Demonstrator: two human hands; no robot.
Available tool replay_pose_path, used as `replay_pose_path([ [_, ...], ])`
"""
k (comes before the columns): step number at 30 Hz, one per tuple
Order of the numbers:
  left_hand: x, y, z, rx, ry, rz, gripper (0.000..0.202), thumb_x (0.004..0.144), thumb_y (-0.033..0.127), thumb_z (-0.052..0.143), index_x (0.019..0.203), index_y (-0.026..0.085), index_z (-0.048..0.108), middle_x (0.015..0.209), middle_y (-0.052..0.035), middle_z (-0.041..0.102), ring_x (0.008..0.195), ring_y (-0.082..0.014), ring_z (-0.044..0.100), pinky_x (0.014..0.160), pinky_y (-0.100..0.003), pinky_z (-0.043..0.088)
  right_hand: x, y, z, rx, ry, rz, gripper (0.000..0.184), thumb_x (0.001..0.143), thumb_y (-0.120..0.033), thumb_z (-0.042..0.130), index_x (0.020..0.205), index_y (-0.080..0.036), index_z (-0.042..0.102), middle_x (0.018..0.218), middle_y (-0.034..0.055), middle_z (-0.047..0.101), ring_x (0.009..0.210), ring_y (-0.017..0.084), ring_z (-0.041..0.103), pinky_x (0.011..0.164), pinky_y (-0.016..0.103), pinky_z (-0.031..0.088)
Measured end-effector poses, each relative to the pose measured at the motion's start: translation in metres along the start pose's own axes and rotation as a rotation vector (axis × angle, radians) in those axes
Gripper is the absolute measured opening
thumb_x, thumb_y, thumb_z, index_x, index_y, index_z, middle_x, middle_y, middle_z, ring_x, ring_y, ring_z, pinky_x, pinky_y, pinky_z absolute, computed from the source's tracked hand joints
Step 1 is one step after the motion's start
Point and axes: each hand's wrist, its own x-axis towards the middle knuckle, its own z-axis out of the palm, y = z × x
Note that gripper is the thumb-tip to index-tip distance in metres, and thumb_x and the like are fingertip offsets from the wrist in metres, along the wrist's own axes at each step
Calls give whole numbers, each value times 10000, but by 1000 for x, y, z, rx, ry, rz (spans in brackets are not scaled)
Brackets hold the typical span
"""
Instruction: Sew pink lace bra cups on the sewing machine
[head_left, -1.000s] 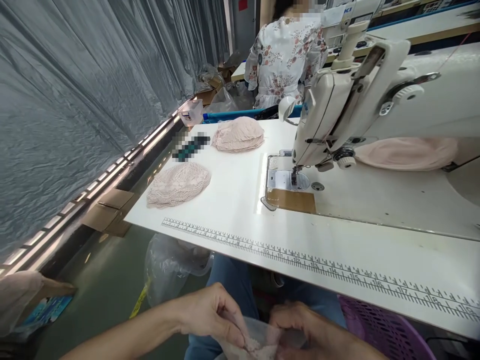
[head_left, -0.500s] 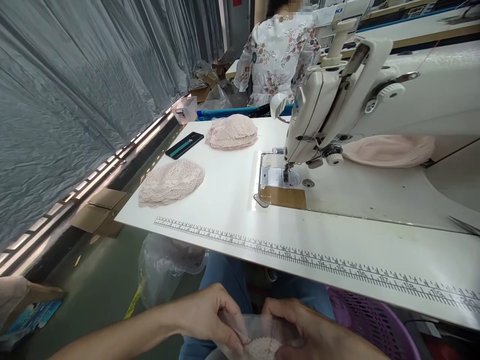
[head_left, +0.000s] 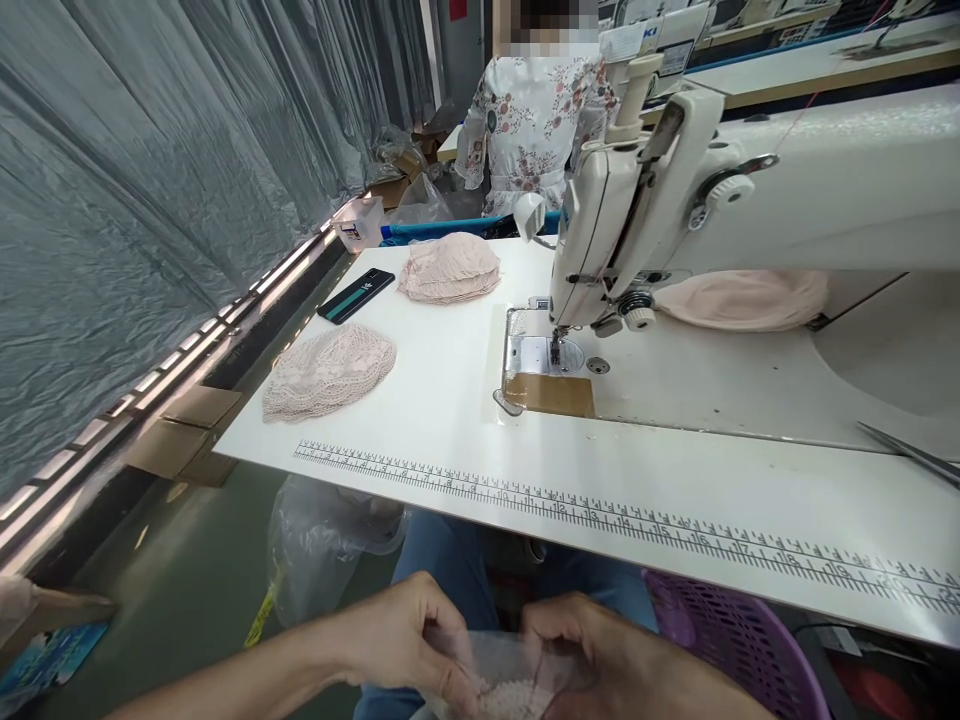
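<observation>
Low in the view, over the lap and below the table edge, my left hand [head_left: 424, 645] pinches one side of a clear plastic bag [head_left: 501, 652]. My right hand [head_left: 581, 645] grips the bag's other side, its fingers curled and partly hidden. Inside or just beneath the film shows pale pink lace fabric [head_left: 514, 697], cut off by the bottom of the picture. Up on the table lie a stack of pale lace pieces [head_left: 330, 372] and, behind it, a stack of pink fabric pieces [head_left: 450, 268].
A sewing machine [head_left: 600, 230] stands on the white table [head_left: 435, 400], with pink fabric [head_left: 742, 298] under its arm. A phone [head_left: 356, 296] lies at the left, scissors [head_left: 911, 452] at the right. Below is a purple basket [head_left: 739, 640]. Another person [head_left: 529, 130] is behind the machine.
The view has shifted slightly, so the table and machine sit further left. Both hands keep hold of the bag, nearly unmoved. The person behind now appears turned more towards me.
</observation>
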Motion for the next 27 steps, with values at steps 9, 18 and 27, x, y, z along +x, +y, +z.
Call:
replay_pose_path([
  [9, 0, -1, 0, -54, 38, -24, 404, 499, 466, 856, 698, 127, 763, 586, -16, 618, 533, -94, 516, 560, -206, 466, 3, 3, 1, 129, -51, 10, 147, 630, -266, 694, 687, -145, 634, 611, -55, 516, 549, 64, 400, 494, 182, 296],
  [18, -3, 1, 0, -65, 48, -33, 359, 494, 406, 865, 693, 125, 761, 566, 2, 604, 511, -68, 482, 530, -173, 411, 4, 2, 0, 66, -44, -32, 130, 641, -217, 724, 673, -145, 620, 620, -72, 465, 556, 59, 375, 463, 189, 240],
  [27, -2, 4, 0, -54, 44, -8, 353, 521, 401, 856, 738, 136, 770, 575, 0, 633, 512, -72, 505, 526, -159, 419, 8, 4, 2, 87, -63, -129, 227, 680, -342, 747, 689, -127, 674, 668, -40, 501, 610, 78, 425, 506, 198, 267],
])
